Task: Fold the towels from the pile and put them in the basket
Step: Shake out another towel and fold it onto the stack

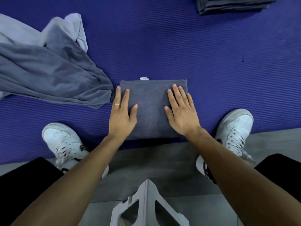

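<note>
One folded grey towel lies flat on the purple mat, directly in front of the person and between the two feet; a small white tag sticks out at its far edge. Both hands rest on top of it, palms down, fingers straight and spread, gripping nothing: left hand on the towel's left side, with its outer fingers running along or just past the left edge; right hand on the right side, fingertips near the far right corner. One thin ring on a finger of the left hand. Unfolded pile of towels lies to the left on the mat, its nearest corner just beside the left hand's fingertips; at least two cloths can be told apart there, one darker grey on top and one paler beneath, exact count cannot be told. One stack of folded grey towels sits at the far right of the mat, cut off by the frame edge; several layers show, number not countable. Whether that stack sits in a container cannot be told. Two white sneakers: left sneaker and right sneaker, toes on the mat. Grey floor under the near edge of the mat. One pale grey plastic object, partly visible, at the bottom centre.
</note>
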Motion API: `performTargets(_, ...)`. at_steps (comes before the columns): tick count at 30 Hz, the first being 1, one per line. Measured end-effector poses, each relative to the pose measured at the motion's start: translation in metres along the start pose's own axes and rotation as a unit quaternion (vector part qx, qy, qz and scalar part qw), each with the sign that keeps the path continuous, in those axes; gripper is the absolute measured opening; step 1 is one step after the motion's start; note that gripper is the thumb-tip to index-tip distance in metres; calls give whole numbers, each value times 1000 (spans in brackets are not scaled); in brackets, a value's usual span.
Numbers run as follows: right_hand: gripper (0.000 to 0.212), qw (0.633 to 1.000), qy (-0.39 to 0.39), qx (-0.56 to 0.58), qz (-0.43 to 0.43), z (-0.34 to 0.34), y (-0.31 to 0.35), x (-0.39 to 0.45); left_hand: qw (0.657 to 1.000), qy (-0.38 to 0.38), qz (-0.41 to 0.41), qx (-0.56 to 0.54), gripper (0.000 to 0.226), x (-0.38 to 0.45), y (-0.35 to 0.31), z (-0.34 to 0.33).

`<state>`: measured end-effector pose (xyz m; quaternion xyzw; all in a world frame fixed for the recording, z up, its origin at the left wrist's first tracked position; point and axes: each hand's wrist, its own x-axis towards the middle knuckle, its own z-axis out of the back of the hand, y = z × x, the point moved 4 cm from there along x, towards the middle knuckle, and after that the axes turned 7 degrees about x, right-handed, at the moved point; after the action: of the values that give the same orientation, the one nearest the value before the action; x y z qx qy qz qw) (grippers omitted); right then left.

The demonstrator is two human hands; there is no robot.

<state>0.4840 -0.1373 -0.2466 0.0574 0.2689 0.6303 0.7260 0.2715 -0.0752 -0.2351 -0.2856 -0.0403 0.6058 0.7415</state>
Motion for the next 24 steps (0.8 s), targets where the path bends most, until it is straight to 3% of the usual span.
performTargets(2, 65, 999, 16, 32, -9, 5, 3, -14, 988, -15, 104, -110, 65, -19, 1, 10)
performTargets(4, 66, 998, 20, 65, -14, 9, 7, -29, 954, -10, 240, -177, 66, -36, 7, 12)
performTargets(6, 69, 995, 19, 95, -30, 12, 11, -42, 914, 23, 352, -200, 65, -47, 13, 12)
performTargets(8, 65, 991, 8, 122, -48, 14, 15, -50, 885, 83, 398, -226, 56, -50, 16, 13)
performTargets(11, 53, 987, -2, 150, -63, 19, 22, -60, 871, 176, 393, -236, 55, -58, 13, 17)
performTargets(13, 49, 987, -23, 150, -55, 25, 25, -66, 872, 185, 379, -249, 59, -63, 11, 22)
performTargets(16, 45, 984, -61, 164, -38, 35, 28, -75, 843, 199, 356, -349, 55, -66, -4, 31)
performTargets(19, 50, 968, -59, 242, -28, 53, 41, -78, 862, 163, 307, -369, 44, -62, -32, 55)
performTargets(24, 62, 958, -92, 245, 115, 98, 83, -74, 852, 142, 254, -436, 33, -63, -81, 112)
